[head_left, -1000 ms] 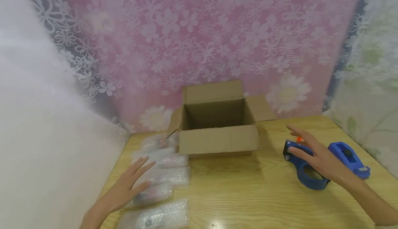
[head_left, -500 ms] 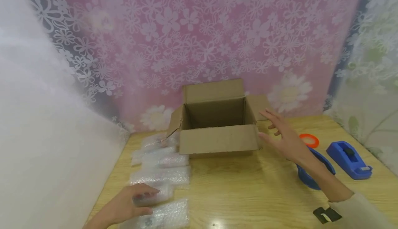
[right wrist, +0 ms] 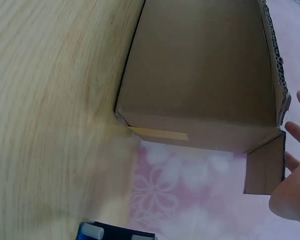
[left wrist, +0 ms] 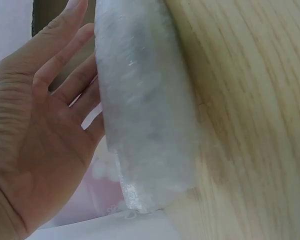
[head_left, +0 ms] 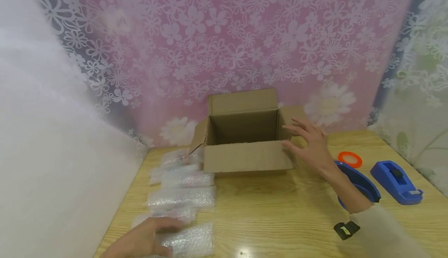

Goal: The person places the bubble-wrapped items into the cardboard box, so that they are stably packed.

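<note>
My left hand [head_left: 143, 238] is over the front end of a row of bubble-wrapped packages on the left. In the left wrist view its fingers [left wrist: 75, 82] are nearly straight, along one edge of a cloudy package [left wrist: 145, 105]; the contents are blurred. An open-topped cardboard box [head_left: 248, 157] stands at the back, its flaps folded outward. By its front right corner is my right hand [head_left: 313, 147], fingers spread and slightly bent at the rim. The right wrist view has the hand [right wrist: 296, 192] beside a box flap [right wrist: 266, 167]; whether it touches cannot be told.
Right of the box lie a blue hand-held tape dispenser [head_left: 364, 188], partly behind my forearm, an orange ring [head_left: 359, 160] and a blue desktop tape dispenser [head_left: 397, 182]. Several more wrapped packages [head_left: 182, 197] line the wooden table's left side. A floral cloth [head_left: 245, 36] hangs behind.
My right hand has moved left from above the blue hand-held tape dispenser to the box's front right corner. The left hand has come down and nearer, to the front packages.
</note>
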Available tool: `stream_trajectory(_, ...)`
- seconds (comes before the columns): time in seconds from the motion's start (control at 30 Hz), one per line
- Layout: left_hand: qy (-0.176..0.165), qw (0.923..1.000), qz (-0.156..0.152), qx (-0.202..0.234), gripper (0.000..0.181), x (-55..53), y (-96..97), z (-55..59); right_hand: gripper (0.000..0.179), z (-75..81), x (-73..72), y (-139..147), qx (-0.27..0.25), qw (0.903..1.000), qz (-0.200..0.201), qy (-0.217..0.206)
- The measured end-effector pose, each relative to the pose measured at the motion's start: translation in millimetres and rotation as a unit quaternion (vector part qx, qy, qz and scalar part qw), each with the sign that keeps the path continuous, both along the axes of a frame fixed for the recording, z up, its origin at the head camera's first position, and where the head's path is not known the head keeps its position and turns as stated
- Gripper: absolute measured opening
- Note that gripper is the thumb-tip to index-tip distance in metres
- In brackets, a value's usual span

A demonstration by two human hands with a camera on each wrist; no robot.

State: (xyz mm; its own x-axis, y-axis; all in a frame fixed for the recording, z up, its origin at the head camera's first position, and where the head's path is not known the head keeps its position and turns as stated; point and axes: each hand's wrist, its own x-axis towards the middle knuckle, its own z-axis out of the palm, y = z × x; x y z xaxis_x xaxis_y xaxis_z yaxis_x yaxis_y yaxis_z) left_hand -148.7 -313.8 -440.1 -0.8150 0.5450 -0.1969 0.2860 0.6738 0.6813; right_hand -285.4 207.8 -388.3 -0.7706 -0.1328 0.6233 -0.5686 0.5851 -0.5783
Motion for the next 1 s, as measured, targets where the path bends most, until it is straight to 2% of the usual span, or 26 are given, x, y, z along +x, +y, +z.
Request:
stream_trajectory(0.1,0.01,0.9997,-0.004,-0.024,0.061,2.2,0.1,-0.8,0.05,-2.9,-1.3,0,-0.012,0.9995,0.017,-0.022)
stream_trajectory(0.23,0.035,0.9989,-0.019,-0.025,0.064,5.4,0.4,-2.6,0.051,-7.2,-3.7,2,-0.029,0.9984,0.028,-0.039)
stream_trajectory(0.33,0.046,0.9983,-0.023,-0.029,0.067,8.0,2.0,-5.3,0.053,-9.8,-5.2,2,-0.03,0.9966,0.037,-0.067)
stream_trajectory(0.47,0.024,0.999,-0.02,-0.031,0.071,7.3,5.9,-11.5,0.055,-14.5,-7.8,0,-0.027,0.995,0.035,-0.09)
stream_trajectory(0.57,-0.006,0.9996,-0.013,-0.023,0.075,7.3,7.2,-15.3,0.05,-18.2,-10.5,-5,-0.032,0.9967,0.019,-0.072)
stream_trajectory(0.67,-0.011,0.9996,-0.011,-0.024,0.077,8.4,8.4,-16.9,0.045,-20.6,-11.2,-10,-0.044,0.9975,0.004,-0.055)
stream_trajectory(0.8,-0.001,0.9991,-0.015,-0.038,0.077,8.3,10.4,-17.1,0.044,-25.9,-11.5,-12,-0.069,0.9964,-0.002,-0.049)
stream_trajectory(1.0,0.006,0.9986,-0.019,-0.048,0.075,5.9,8.4,-11.4,0.05,-34.7,-14.2,-17,-0.102,0.993,0.002,-0.06)
